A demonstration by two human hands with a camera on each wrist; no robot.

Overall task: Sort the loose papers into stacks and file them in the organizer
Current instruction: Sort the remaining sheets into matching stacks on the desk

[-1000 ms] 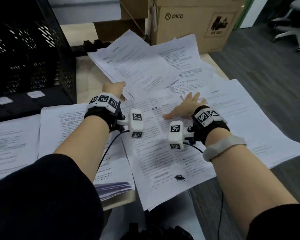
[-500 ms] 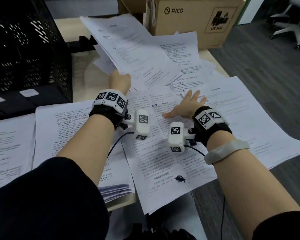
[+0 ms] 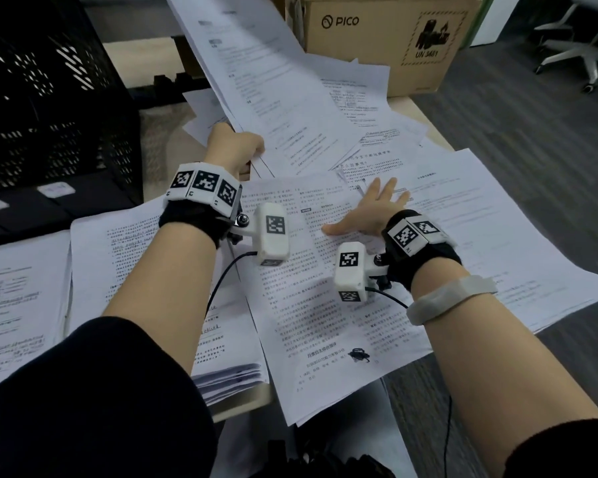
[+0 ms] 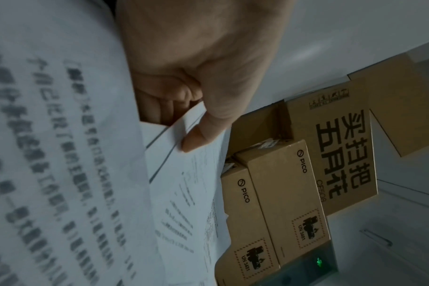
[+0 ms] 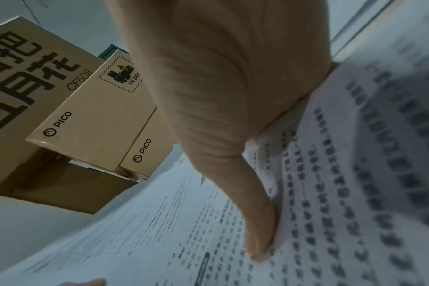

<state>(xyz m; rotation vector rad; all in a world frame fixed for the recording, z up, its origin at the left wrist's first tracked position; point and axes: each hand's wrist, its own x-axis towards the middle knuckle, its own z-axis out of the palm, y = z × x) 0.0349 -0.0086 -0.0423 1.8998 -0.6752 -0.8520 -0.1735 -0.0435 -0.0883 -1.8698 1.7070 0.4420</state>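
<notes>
1. The lifted sheets (image 3: 256,88) are the thing in play: a thin bundle of printed pages held by its near corner. A second ago it lay on the heap; half a second ago its far end was rising; now it tilts steeply up and away, its far end in front of the cardboard box (image 3: 387,32).
2. The left hand (image 3: 233,146) has hold of that corner. In the left wrist view the thumb (image 4: 198,139) presses on top of the page edge with the fingers curled underneath, a firm pinch on more than one sheet.
3. The right hand (image 3: 370,208) has not moved across the three moments. It lies flat, fingers spread and straight, on the middle sheet (image 3: 325,305), holding nothing and simply pressing down.
4. My reading: the flat hand pins the heap so that only the pinched bundle peels off. The pick-up looks under way, not finished.
5. The other loose papers (image 3: 463,208) spread unsorted to the right, some hanging over the table edge (image 3: 242,405).
6. A sorted stack (image 3: 125,263) lies near the left forearm, with another stack (image 3: 18,298) further left.
7. The black mesh organizer (image 3: 49,98) stands at the far left; no papers can be seen in it, so most of the filing looks to be ahead.
</notes>
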